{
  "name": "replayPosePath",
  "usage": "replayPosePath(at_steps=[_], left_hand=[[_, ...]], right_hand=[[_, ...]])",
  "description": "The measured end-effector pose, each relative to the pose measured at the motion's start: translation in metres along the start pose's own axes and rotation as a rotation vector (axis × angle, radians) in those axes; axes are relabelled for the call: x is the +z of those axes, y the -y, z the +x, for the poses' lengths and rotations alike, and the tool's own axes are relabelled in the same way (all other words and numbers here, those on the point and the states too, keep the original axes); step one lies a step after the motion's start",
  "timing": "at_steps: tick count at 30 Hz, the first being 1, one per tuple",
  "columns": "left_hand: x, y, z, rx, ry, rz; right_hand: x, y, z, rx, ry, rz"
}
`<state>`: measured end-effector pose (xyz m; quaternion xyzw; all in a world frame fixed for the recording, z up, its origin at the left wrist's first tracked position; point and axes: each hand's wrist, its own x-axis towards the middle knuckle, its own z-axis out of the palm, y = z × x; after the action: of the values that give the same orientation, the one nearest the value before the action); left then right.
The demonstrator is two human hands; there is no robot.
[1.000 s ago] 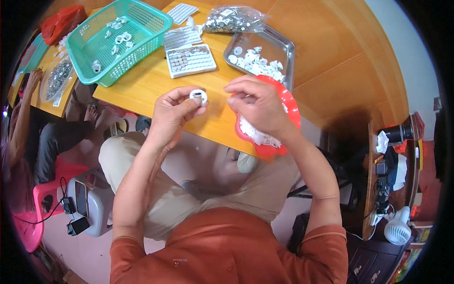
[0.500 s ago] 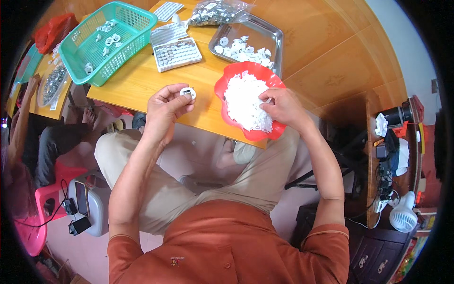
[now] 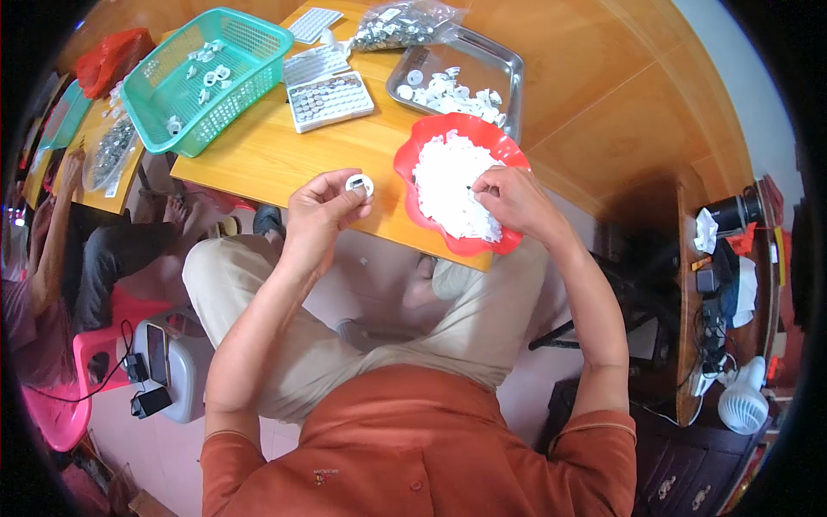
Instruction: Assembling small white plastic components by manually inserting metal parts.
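Note:
Between the thumb and fingers of my left hand (image 3: 326, 215) is a small round white plastic part (image 3: 360, 184) with a dark slot in its face. It is held up above the table's front edge. My right hand (image 3: 519, 198) is at the right side of a red scalloped bowl (image 3: 407, 165), its thumb and fingers pinched together. Small white pieces (image 3: 450, 189) fill the bowl in a heap, and my right fingertips touch them. A tiny dark spot shows at those fingertips; what they pinch is too small to make out.
Behind the bowl, a metal tray (image 3: 517, 82) holds more white parts. A white compartment box (image 3: 332, 102) of round silvery pieces, a green basket (image 3: 211, 129) and a clear bag (image 3: 405, 24) of metal parts share the wooden table (image 3: 250, 164). Another person (image 3: 52, 276) sits at left.
My left hand, still pinching the round white part, has moved slightly right toward the bowl. My right hand stays at the heap, fingers pinched. The whole view has shifted a little.

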<state>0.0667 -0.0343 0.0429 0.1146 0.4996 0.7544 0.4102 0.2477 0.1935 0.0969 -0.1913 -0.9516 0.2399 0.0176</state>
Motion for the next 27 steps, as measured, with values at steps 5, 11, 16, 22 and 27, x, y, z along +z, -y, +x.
replayPosePath(at_steps=[5, 11, 16, 22, 27], left_hand=[[-0.005, 0.005, 0.004, 0.013, -0.03, -0.033], [-0.021, 0.007, 0.013, 0.055, -0.088, 0.055], [-0.027, 0.009, 0.025, 0.085, -0.068, 0.024], [-0.034, 0.006, 0.036, 0.042, -0.071, -0.005], [-0.04, 0.002, 0.048, 0.035, -0.058, -0.036]], right_hand=[[-0.003, -0.003, 0.0, -0.027, 0.01, 0.003], [-0.017, 0.025, 0.021, -0.046, -0.056, 0.1], [-0.001, 0.048, 0.085, -0.21, -0.134, 0.095], [0.027, 0.063, 0.183, -0.252, -0.201, -0.067], [0.047, 0.055, 0.24, -0.209, -0.17, -0.187]])
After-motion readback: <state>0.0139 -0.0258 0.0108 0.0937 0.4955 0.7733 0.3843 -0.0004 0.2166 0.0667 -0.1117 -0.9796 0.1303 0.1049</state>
